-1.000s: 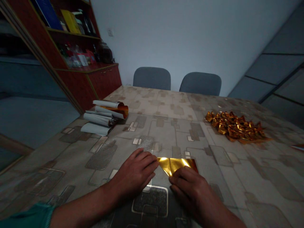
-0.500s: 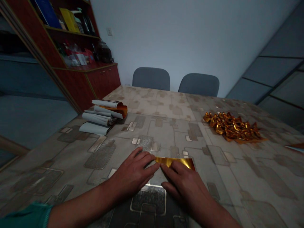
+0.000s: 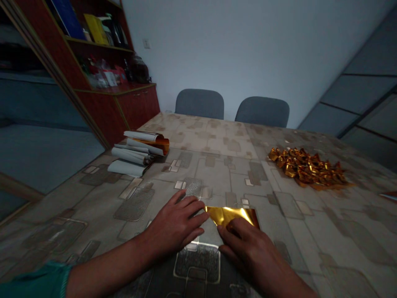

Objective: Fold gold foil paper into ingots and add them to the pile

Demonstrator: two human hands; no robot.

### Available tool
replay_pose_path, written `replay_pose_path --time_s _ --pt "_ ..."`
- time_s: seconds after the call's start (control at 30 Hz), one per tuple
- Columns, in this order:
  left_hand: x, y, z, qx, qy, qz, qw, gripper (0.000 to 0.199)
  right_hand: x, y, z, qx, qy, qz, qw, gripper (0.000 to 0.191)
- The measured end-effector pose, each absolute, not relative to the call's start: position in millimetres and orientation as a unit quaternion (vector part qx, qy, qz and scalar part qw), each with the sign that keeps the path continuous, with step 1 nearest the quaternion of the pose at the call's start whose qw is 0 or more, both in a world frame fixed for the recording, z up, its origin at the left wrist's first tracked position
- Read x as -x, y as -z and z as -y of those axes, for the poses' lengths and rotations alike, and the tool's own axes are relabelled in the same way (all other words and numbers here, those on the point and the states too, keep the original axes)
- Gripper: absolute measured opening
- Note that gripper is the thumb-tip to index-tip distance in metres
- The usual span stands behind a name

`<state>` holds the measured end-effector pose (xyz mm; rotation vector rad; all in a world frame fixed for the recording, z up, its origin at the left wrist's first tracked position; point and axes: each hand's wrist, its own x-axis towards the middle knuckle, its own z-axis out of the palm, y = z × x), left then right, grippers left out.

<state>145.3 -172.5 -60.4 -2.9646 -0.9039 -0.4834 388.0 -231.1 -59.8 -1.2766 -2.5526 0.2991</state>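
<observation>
A small sheet of shiny gold foil paper (image 3: 229, 213) lies on the patterned tablecloth in front of me, its left side narrowing to a slanted edge. My left hand (image 3: 181, 221) rests flat with fingers stretched and apart, a fingertip touching the foil's left corner. Over the lower edge of the foil, my right hand (image 3: 248, 244) has curled fingers pressed down on the paper. These fingers hide part of it. Off to the right sits a cluster of folded gold foil pieces (image 3: 310, 167).
At the left of the table (image 3: 217, 169) is a stack of bent sheets (image 3: 133, 155), pale outside and gold inside. Two grey chairs (image 3: 200, 103) stand at the far edge by the wall. A red-brown cabinet (image 3: 136, 105) is at the back left.
My right hand has moved slightly down and right along the foil, and more of its gold face shows. My left hand stays at the left corner. The view has shifted slightly.
</observation>
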Motion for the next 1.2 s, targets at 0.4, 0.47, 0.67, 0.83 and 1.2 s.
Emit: replay_pose_path --time_s 0.4,0.47,0.67,0.83,1.2 --pt "-135 64 167 0.927 0.175 0.331 0.037 0.023 -395 51 232 0.443 -0.177 0.867 0.148 0.014" --pt "-138 64 170 0.922 0.185 0.338 0.046 0.026 -395 51 232 0.444 -0.188 0.862 0.158 0.016" --pt "-161 64 185 0.955 0.165 0.242 -0.043 0.032 -393 49 227 0.446 -0.232 0.837 0.215 0.02" --pt "-167 66 186 0.963 0.144 0.223 -0.055 0.041 -390 55 223 0.456 -0.246 0.813 0.265 0.022" --pt "-166 67 185 0.963 0.149 0.214 -0.068 0.045 -383 62 219 0.512 -0.069 0.841 0.159 0.019"
